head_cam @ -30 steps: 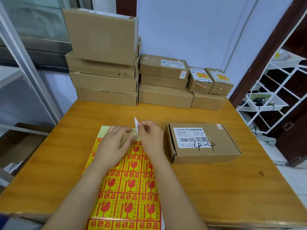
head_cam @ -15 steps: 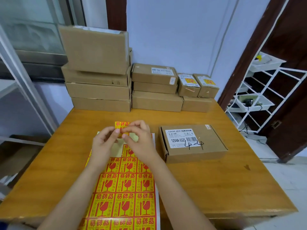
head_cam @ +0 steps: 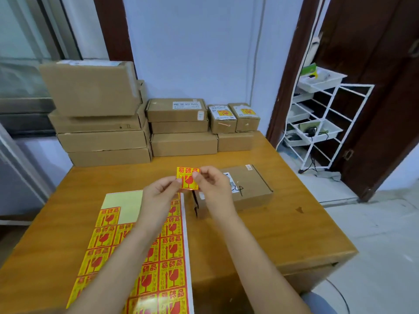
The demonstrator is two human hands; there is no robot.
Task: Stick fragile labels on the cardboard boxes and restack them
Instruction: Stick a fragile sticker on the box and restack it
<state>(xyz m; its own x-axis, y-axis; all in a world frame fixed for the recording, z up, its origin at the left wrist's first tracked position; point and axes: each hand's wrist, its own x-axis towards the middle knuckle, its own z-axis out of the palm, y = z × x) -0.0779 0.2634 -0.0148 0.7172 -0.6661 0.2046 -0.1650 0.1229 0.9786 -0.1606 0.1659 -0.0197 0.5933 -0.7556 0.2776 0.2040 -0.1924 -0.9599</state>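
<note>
The label [head_cam: 187, 180] is off its sheet now: a moment ago it was only half peeled, and now it hangs in the air, face toward us, above the middle of the desk. The left hand [head_cam: 158, 196] pinches its left edge and the right hand [head_cam: 210, 186] pinches its right, stretching it flat. It has drifted rightward, close over the left end of the box [head_cam: 247, 189] lying near the desk's right edge. That box looks next for labelling. The sheet [head_cam: 127, 207] lies flat toward the near left corner. Stacked boxes [head_cam: 181, 128] line the far edge, two small ones already labelled.
</note>
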